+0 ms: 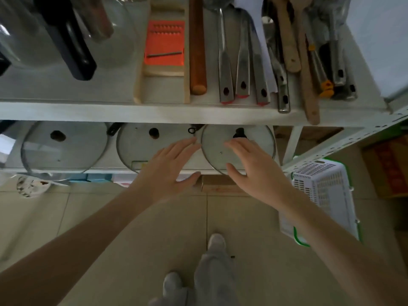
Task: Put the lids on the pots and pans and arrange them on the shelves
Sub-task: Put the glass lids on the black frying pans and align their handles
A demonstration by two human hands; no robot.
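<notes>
Lids (238, 149) shelved; open hands (170, 166) over them; basket (326, 191) beside.

White lower shelf (106, 167) carries three glass lids: right lid (254, 142) under right fingers (237, 149), middle lid (141, 146) beside left fingertips (187, 143), left lid (64, 149) further left

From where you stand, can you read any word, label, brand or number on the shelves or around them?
None can be read.
Cardboard box, right of the shelf: red print, too blurred.
Glass lids, orange slicer, white basket: no text visible.
</notes>
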